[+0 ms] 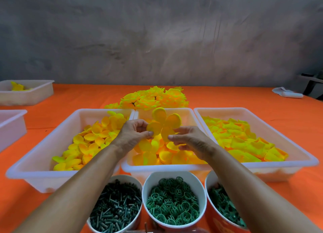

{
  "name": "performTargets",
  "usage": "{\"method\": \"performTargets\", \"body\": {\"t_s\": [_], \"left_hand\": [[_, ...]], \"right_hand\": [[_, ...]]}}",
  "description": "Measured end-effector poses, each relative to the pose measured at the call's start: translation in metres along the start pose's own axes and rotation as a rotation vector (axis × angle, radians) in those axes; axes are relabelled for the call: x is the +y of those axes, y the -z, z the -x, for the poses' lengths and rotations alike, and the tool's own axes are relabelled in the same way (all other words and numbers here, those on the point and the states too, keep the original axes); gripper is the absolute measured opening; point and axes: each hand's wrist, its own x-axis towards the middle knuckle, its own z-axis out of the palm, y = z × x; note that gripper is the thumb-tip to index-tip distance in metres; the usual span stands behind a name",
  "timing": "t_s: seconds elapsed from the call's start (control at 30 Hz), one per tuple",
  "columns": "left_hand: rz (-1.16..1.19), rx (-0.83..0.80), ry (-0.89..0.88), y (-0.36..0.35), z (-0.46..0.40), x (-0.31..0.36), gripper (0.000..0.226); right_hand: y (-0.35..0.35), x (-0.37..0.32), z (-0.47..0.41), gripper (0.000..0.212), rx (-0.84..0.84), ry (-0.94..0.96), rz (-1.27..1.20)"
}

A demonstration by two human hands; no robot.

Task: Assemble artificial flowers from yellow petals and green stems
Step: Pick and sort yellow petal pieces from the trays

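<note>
A yellow petal piece (pixel 163 123) with several round lobes is held up over the middle white tray (pixel 189 112). My left hand (pixel 132 133) pinches its left lobe and my right hand (pixel 188 141) pinches its lower right lobe. Loose yellow petals fill the left tray (pixel 31 171), the middle tray and the right tray (pixel 297 154). In front stand three cups: dark green stem pins (pixel 115 208), green ring cages (pixel 173 201) and green star pieces (pixel 225 206). Finished yellow flowers (pixel 153 98) are heaped behind the trays.
Everything sits on an orange tablecloth (pixel 244 98). Two more white trays (pixel 29 93) (pixel 10 126) stand at the far left, one with a few yellow pieces. A white cloth (pixel 286 93) lies at the far right. A grey wall rises behind.
</note>
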Motion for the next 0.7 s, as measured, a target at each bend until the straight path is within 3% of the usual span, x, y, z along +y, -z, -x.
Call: {"method": "performTargets", "body": {"t_s": [0.13,0.27,0.5,0.7], "left_hand": [[-0.017,-0.024,0.017,-0.0008,0.0012,0.003,0.014],[-0.039,-0.067,0.018,-0.0041,0.0014,0.0044,0.022],[0.001,-0.104,-0.008,-0.0046,0.0014,0.0039,0.025],[-0.031,-0.073,-0.029,-0.0048,0.0036,0.0057,0.006]], "right_hand": [[-0.0026,0.0007,-0.0021,0.004,-0.01,0.031,-0.012],[-0.0019,0.0014,-0.0043,0.013,-0.015,0.052,-0.01],[-0.0051,0.0027,-0.0052,0.011,0.017,0.109,0.068],[-0.0079,0.0035,-0.0048,0.025,0.035,0.156,0.116]]}}
